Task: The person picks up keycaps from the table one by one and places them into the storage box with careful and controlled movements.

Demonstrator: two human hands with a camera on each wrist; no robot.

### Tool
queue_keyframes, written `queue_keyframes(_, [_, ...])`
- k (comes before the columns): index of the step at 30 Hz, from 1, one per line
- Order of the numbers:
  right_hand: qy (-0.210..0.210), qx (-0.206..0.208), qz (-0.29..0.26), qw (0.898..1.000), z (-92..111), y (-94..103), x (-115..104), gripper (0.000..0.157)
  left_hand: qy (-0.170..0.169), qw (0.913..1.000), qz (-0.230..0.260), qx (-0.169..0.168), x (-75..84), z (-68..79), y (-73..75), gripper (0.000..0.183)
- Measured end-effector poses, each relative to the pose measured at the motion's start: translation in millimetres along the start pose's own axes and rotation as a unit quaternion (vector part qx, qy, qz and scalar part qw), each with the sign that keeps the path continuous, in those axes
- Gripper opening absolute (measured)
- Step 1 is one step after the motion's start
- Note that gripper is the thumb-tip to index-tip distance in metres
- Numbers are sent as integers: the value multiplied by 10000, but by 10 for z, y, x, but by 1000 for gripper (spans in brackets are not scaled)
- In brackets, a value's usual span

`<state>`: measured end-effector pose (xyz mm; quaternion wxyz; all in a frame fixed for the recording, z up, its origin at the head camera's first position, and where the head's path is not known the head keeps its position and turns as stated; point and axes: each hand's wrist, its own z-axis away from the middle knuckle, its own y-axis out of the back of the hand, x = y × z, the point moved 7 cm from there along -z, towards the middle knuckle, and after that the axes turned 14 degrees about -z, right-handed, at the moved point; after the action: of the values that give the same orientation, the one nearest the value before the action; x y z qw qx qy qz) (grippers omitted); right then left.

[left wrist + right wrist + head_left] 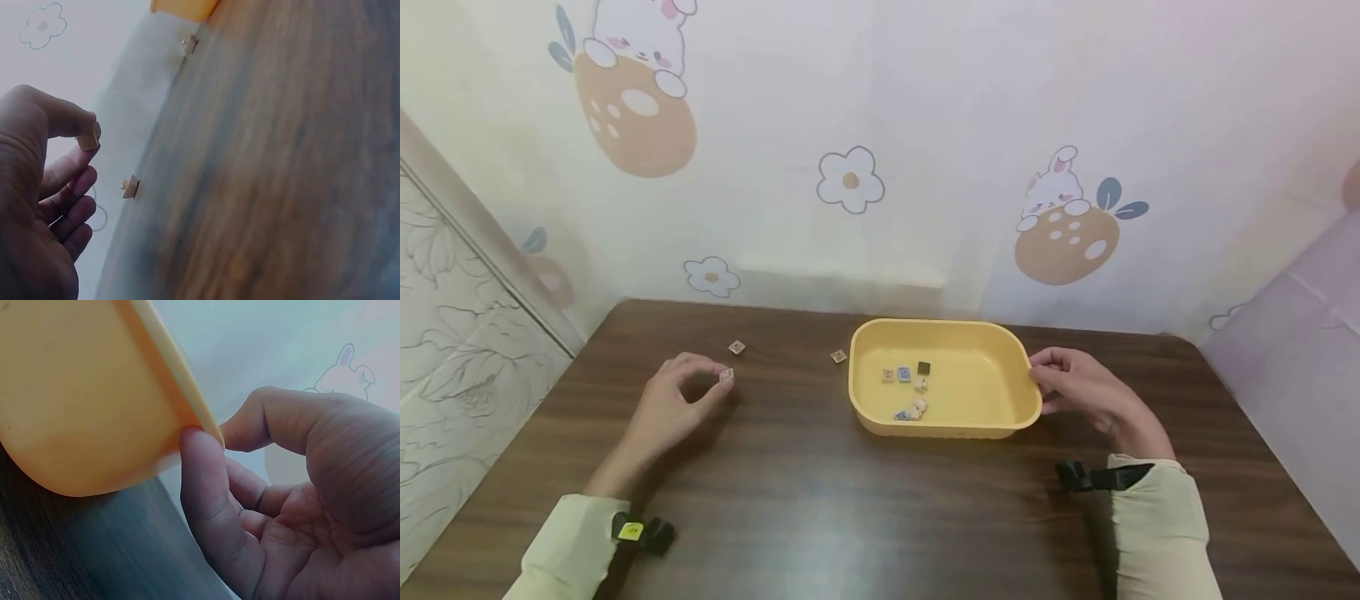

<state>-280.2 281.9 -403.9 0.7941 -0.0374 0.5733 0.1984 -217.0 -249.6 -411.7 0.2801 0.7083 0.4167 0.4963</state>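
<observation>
Two pale sleeves (567,546) lie nearest, cut off at the lower border. Toward the left edge of the brown table (820,517), the left hand (666,404) pinches a small tile (726,375), its markings hard to make out. Beyond lies a second tile (737,347), near the back edge; a third tile (838,357) sits just beside the yellow tray (973,385). Inside, left to right: a reddish-marked tile (887,376), a blue tile (904,374), a cluster (917,408) near the front wall, too small to count, a pale piece (921,384), a dark piece (924,367). The right hand (1086,392) grips the tray's right rim, fingers partly hidden.
</observation>
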Motion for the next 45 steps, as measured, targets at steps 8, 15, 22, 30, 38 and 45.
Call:
queue_keyframes(8, [9,-34,-42,10000,13,-28,40,46,-156,9999,12,21,81,-44,-25,10])
queue_keyframes(15, [-1,-6,-58,10000,-19,-70,-13,46,-369,9992,3,174,208,-132,32,9])
queue_keyframes(22, [52,-40,-112,9999,-65,-111,-74,46,-494,9985,36,232,271,-213,75,6])
queue_keyframes(30, [48,-1,-93,9999,-18,-89,-50,46,-620,9979,56,185,351,-241,13,6])
queue_keyframes(38, [76,88,-21,9999,32,-10,-27,44,-691,9972,80,280,423,-245,-22,8])
queue_keyframes(45, [61,78,-53,9999,33,-10,-35,45,-784,9965,108,249,523,-272,-25,8])
